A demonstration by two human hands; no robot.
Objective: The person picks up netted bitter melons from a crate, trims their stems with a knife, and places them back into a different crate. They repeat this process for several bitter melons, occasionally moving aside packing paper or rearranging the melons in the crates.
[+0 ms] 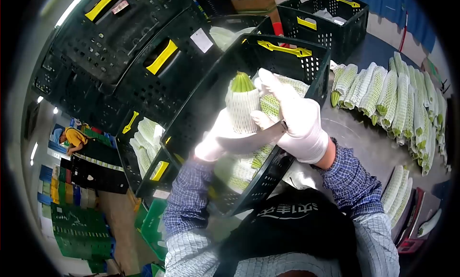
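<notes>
A green vegetable in white foam netting (242, 104) stands upright, its ribbed green tip bare, above a dark crate (244, 200). My gloved left hand (213, 138) is wrapped round its lower part. In my gloved right hand (302, 128) is a knife (254, 142) with a curved blade, which lies across in front of the vegetable's lower end. The fingers of that hand also reach to the vegetable's right side. More netted vegetables (290, 85) lie inside the crate below and behind my hands.
Rows of netted vegetables (378, 95) lie on the metal table (352, 145) at the right. Another dark crate (326, 32) stands at the back. Large dark crates (134, 51) are stacked at the left. A co-worker (74, 138) bends over farther left.
</notes>
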